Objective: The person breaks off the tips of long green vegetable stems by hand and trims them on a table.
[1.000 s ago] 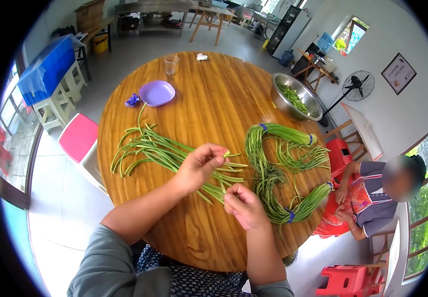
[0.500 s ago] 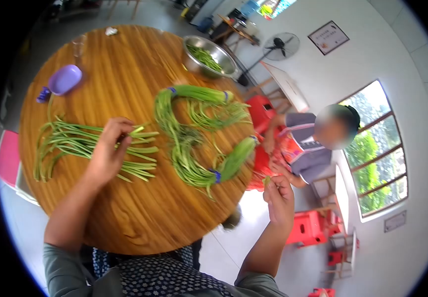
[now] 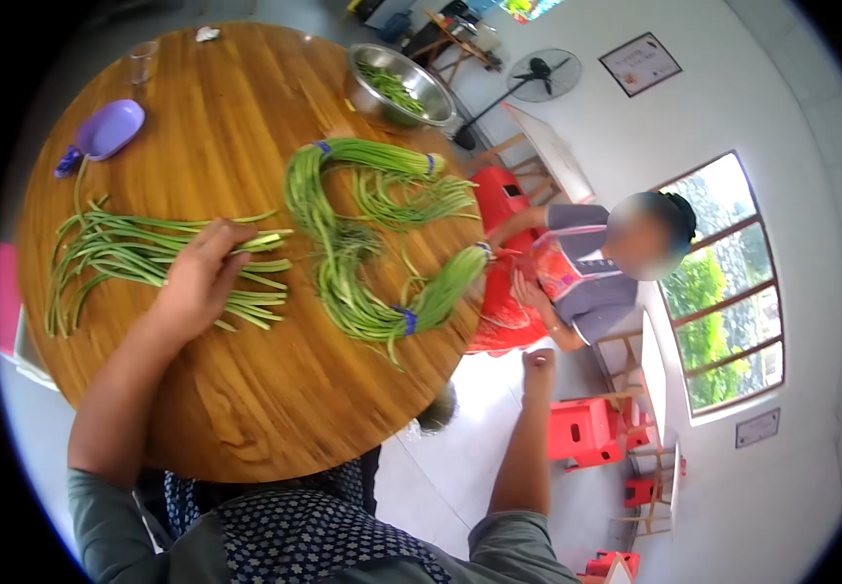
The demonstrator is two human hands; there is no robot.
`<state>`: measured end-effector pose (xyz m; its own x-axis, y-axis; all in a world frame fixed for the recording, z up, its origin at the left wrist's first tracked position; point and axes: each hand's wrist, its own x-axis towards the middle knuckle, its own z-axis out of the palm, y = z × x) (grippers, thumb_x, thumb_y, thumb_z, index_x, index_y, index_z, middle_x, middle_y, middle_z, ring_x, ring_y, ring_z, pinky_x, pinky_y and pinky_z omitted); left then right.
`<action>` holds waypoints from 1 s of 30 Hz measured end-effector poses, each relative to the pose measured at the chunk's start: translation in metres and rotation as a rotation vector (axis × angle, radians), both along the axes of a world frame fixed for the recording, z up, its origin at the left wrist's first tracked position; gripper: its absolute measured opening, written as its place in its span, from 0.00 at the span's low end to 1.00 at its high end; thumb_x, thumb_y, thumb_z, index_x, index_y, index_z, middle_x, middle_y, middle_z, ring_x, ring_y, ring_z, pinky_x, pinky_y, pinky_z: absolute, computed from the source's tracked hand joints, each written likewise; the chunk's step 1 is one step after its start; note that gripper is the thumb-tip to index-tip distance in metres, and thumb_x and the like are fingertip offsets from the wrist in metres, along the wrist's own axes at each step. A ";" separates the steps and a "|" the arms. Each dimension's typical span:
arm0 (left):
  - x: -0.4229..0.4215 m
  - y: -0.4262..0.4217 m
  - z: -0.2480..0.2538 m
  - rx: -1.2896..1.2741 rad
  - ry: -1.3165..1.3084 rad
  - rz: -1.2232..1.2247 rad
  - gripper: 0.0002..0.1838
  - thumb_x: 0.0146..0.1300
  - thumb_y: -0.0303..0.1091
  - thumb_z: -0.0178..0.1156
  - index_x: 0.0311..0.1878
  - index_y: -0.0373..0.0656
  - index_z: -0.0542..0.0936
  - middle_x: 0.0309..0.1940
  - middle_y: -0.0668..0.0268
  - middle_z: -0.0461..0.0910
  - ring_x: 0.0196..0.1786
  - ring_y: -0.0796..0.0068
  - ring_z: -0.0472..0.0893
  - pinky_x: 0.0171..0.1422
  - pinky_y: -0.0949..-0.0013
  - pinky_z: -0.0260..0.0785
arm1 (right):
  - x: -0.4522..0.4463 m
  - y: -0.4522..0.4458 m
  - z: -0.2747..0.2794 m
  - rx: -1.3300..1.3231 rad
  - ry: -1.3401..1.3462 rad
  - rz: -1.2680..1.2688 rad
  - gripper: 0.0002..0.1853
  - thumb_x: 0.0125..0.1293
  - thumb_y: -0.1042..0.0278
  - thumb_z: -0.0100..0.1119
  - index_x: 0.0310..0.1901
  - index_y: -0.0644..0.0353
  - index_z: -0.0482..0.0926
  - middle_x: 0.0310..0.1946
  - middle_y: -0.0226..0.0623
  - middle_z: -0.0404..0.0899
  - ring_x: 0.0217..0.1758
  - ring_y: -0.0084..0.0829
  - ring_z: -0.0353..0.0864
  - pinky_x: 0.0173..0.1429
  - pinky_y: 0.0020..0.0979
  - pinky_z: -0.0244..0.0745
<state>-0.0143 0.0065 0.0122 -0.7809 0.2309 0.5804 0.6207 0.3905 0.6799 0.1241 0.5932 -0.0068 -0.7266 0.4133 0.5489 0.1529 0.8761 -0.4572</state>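
My left hand [image 3: 209,274] rests over a loose spread of long green garlic scapes [image 3: 119,248] on the wooden table, its fingers curled round some stems near their pale cut ends. My right hand [image 3: 537,363] is out past the table's right edge, seen end-on over the floor; its fingers are mostly hidden, so I cannot tell whether they hold anything. Between the hands, in front, lie garlic scape bundles [image 3: 319,200] bent in a curve and bound with blue ties [image 3: 403,319].
A steel basin [image 3: 401,86] with cut green pieces stands at the table's far right. A purple dish [image 3: 111,129] and a glass [image 3: 143,62] are at the far left. Another person [image 3: 591,258] sits at the right edge. Red stools [image 3: 586,433] stand beyond; a dark container [image 3: 437,409] is below the table edge.
My right hand, earlier raised with a small green piece pinched in it, has dropped lower and turned away; the piece no longer shows. My left hand stays at the scapes. The view has shifted slightly.
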 end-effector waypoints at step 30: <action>-0.001 -0.004 -0.006 0.006 -0.033 -0.157 0.05 0.62 0.27 0.58 0.37 0.34 0.77 0.30 0.50 0.78 0.35 0.46 0.80 0.40 0.53 0.73 | -0.131 -0.410 0.021 -1.478 -0.242 0.871 0.06 0.74 0.67 0.56 0.44 0.59 0.77 0.29 0.30 0.75 0.24 0.17 0.66 0.28 0.21 0.59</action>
